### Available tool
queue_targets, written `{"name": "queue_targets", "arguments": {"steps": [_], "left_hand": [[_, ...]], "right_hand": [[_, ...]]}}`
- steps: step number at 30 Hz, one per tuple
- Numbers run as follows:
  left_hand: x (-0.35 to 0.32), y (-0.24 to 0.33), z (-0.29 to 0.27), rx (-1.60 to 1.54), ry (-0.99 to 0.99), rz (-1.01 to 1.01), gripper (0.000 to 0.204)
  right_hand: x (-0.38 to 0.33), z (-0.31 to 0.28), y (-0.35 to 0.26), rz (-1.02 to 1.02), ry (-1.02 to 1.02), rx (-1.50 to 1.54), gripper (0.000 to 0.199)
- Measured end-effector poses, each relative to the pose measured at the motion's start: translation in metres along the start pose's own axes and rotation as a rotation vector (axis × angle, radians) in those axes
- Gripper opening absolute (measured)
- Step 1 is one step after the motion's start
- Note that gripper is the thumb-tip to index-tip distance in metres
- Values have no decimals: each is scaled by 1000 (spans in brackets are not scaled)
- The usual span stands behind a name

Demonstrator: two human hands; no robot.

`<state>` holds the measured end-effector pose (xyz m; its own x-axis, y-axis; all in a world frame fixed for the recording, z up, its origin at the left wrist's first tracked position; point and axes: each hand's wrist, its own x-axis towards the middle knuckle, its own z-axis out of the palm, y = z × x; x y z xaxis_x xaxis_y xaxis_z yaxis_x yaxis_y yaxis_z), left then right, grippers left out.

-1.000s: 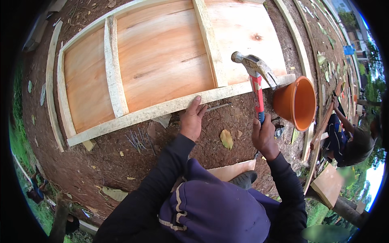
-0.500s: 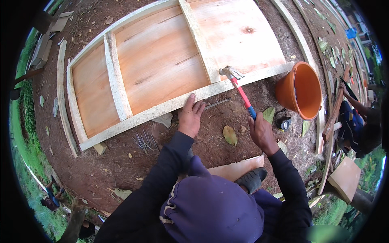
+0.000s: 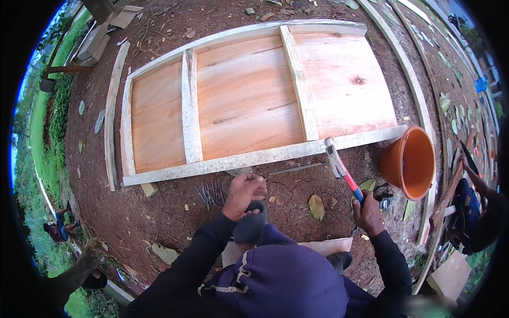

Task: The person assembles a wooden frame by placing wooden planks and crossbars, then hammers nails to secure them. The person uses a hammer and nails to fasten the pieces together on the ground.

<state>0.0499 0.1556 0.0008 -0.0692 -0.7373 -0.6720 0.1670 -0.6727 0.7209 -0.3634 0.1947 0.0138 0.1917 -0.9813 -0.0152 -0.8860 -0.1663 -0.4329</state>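
Observation:
My right hand [image 3: 369, 216] is wrapped round the blue end of a claw hammer [image 3: 350, 180] with a red and blue handle. The hammer's metal head is close to the front rail of a wooden panel frame [image 3: 238, 161]. My left hand [image 3: 245, 195] has its fingers curled in, just in front of that rail and apart from it. Whatever may be inside those fingers is hidden. Plywood [image 3: 246, 95] backs the frame, with two cross battens over it. Several loose nails [image 3: 210, 195] lie on the soil left of my left hand.
An orange bucket [image 3: 391, 164] stands at the frame's right end, with a tape measure [image 3: 385, 203] near it. A thin metal bar [image 3: 295, 169] lies in front of the rail. Long boards [image 3: 112, 116] flank the frame. Another person [image 3: 472, 212] is at the far right.
My left hand has come off the front rail toward me, and its fingers have curled. The hammer has stayed in my right hand. The view has shifted, so the frame appears lower and further right.

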Motion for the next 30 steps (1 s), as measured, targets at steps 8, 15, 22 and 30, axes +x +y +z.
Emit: {"name": "queue_targets", "arguments": {"steps": [8, 15, 22, 30], "left_hand": [[3, 37, -19, 5, 4, 207, 54], [19, 47, -6, 138, 170, 406, 56], [29, 49, 9, 439, 121, 743, 56], [44, 54, 25, 921, 49, 781, 59]], "right_hand": [[-9, 17, 6, -205, -216, -125, 34], [-16, 51, 7, -295, -166, -171, 24], [9, 38, 6, -101, 67, -109, 28], [31, 11, 23, 178, 145, -20, 28]]}}
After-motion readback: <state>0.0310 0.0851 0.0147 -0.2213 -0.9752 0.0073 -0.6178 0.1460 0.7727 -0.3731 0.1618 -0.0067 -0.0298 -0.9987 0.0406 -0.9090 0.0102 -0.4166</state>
